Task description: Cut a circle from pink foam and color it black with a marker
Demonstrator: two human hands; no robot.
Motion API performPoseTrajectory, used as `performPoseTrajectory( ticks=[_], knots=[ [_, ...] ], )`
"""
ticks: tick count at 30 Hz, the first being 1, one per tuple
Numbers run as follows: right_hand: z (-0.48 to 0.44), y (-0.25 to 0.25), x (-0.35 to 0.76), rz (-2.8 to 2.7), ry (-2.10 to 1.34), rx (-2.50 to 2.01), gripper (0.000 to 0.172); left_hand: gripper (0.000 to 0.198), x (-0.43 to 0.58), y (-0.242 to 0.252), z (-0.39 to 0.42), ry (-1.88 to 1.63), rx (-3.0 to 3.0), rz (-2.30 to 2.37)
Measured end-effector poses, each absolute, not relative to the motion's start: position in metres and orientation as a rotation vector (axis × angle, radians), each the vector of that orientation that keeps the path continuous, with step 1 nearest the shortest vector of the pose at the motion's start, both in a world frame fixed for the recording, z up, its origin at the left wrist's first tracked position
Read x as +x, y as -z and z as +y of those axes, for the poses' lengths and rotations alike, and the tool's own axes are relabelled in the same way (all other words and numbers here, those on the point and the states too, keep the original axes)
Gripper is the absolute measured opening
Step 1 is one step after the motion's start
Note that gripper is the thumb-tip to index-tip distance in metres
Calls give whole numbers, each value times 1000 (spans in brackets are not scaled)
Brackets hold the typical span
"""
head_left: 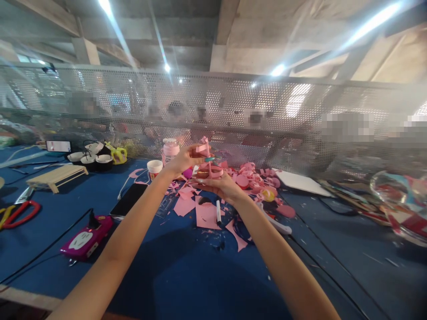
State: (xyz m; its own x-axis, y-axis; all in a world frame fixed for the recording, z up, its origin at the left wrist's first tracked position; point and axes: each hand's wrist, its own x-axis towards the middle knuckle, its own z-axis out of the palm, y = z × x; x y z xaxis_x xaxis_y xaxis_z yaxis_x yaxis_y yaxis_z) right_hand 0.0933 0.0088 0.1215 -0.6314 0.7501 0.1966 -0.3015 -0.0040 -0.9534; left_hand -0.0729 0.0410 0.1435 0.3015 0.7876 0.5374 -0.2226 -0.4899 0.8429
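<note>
Both hands are raised over the middle of the blue table, with a pink foam craft piece (208, 151) between them. It has an upright strip and curled bands. My left hand (187, 159) pinches its upper part from the left. Lower down, my right hand (227, 186) has its fingers around the base from the right. A teal spot shows at the left fingertips; I cannot tell what it is. Below lie pink foam sheet scraps (207, 213), one with a cut-out hole, and a white marker pen (218, 211). Several cut pink pieces (253, 178) are heaped behind my right hand.
A glue gun (278, 226) with its cord lies at right. Left are a purple power socket (88, 238), a black phone (128, 202), red-handled scissors (23, 215), a small wooden stand (58, 175) and a paper cup (155, 168). A perforated metal screen (283, 111) stands behind.
</note>
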Motion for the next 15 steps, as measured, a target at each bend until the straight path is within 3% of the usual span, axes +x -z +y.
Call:
performPoseTrajectory(
  ticks=[6, 15],
  knots=[
    [8, -123, 100, -1639, -1760, -405, 42, 45, -76, -141, 47, -1430, 1609, 634],
    [13, -125, 106, -1784, -1491, -727, 28, 30, -80, -137, 57, -1501, 1644, 859]
  ],
)
